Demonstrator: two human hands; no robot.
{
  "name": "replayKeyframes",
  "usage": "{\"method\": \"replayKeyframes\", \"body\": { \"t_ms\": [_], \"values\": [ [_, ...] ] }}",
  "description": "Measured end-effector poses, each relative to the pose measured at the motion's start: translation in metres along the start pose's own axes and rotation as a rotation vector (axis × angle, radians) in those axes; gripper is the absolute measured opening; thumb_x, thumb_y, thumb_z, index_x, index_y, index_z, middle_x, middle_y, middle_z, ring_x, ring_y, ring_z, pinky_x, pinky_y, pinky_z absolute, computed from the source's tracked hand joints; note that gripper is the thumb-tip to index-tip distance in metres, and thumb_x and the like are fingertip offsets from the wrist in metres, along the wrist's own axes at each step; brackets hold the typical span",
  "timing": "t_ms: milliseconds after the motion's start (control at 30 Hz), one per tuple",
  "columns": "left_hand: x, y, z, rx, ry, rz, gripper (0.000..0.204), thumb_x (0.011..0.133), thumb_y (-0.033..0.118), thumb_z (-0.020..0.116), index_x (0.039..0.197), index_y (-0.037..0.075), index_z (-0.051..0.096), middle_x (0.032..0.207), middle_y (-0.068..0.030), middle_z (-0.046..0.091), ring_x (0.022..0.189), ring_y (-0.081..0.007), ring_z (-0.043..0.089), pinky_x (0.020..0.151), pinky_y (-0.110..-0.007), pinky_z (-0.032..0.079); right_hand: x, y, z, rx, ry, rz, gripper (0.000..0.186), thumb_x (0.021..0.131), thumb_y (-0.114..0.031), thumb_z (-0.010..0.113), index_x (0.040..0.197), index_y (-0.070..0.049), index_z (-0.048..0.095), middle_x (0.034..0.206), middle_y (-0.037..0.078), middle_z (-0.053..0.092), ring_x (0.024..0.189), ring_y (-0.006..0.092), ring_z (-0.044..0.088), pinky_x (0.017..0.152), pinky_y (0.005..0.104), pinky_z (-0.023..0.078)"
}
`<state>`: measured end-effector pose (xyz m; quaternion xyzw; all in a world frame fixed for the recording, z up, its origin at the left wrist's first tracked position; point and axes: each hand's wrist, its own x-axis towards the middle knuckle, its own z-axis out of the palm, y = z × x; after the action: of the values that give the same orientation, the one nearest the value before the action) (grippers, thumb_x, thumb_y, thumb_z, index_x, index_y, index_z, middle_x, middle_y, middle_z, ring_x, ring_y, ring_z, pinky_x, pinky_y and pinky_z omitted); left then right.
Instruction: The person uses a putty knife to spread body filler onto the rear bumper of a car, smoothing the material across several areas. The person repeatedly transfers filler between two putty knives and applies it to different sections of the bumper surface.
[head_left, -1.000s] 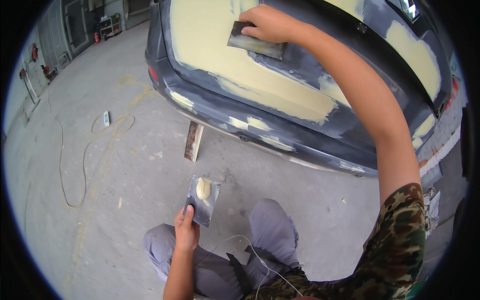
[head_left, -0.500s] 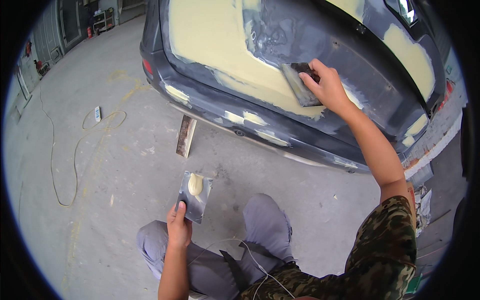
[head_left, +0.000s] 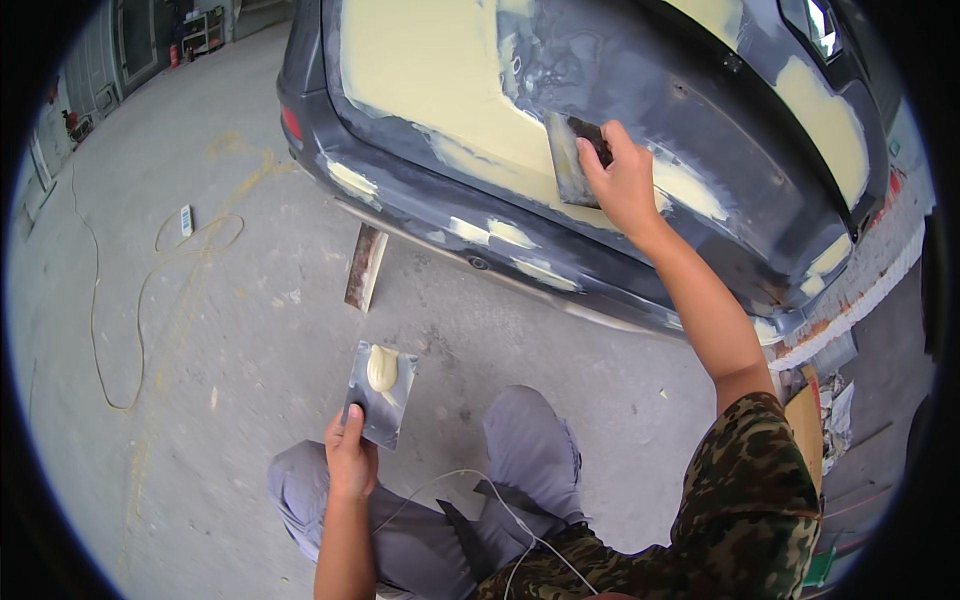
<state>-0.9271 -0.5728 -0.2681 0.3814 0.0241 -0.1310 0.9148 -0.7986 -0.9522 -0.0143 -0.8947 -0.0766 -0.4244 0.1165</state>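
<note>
My left hand [head_left: 350,458] is closed on the lower edge of a flat metal plate [head_left: 378,418], held above the floor near my knee. A blob of pale yellow filler putty [head_left: 382,368] sits on the plate's upper part. My right hand [head_left: 622,185] grips a putty spreader [head_left: 572,165], a thin rectangular blade with a dark upper edge. Its blade lies against the rear panel of a dark grey car [head_left: 600,60], at the lower border of a broad area of spread yellow filler [head_left: 420,60]. My right fingers partly cover the spreader's dark edge.
A narrow brown-and-white board [head_left: 366,268] leans under the bumper [head_left: 440,240], which has several filler patches. A cable [head_left: 150,300] loops across the concrete floor [head_left: 250,370] beside a white power strip [head_left: 186,221]. Cardboard and debris [head_left: 805,425] lie at right.
My right hand has moved left along the panel with the spreader, uncovering more of a yellow patch to its right. My left hand and the plate have shifted only slightly.
</note>
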Motion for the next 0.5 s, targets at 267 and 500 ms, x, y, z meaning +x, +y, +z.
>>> {"method": "replayKeyframes", "body": {
  "t_ms": [267, 500],
  "values": [
    [-0.001, 0.001, -0.004, 0.0, 0.017, 0.001, 0.035, 0.105, 0.03, 0.058, 0.117, -0.002, 0.064, 0.109, -0.0044, 0.069, 0.098, -0.0125, 0.062, 0.09, -0.03, 0.047, -0.009, -0.012, 0.011, -0.013, 0.06, 0.053, 0.02, 0.096, -0.015, 0.066, 0.099, 0.0, 0.053, 0.072, 0.021, 0.063, 0.059, 0.035, 0.061, 0.057, 0.039, 0.048],
    [0.006, 0.004, -0.017, 0.008, -0.033, -0.016, 0.039, 0.105, 0.031, 0.057, 0.124, -0.002, 0.062, 0.117, -0.0058, 0.068, 0.106, -0.0145, 0.063, 0.096, -0.032, 0.047, -0.045, 0.021, -0.005, -0.023, 0.127, 0.028, 0.02, 0.098, -0.011, 0.063, 0.109, 0.002, 0.053, 0.071, 0.019, 0.065, 0.057, 0.0316, 0.065, 0.054, 0.0375, 0.049]
  ]
}}
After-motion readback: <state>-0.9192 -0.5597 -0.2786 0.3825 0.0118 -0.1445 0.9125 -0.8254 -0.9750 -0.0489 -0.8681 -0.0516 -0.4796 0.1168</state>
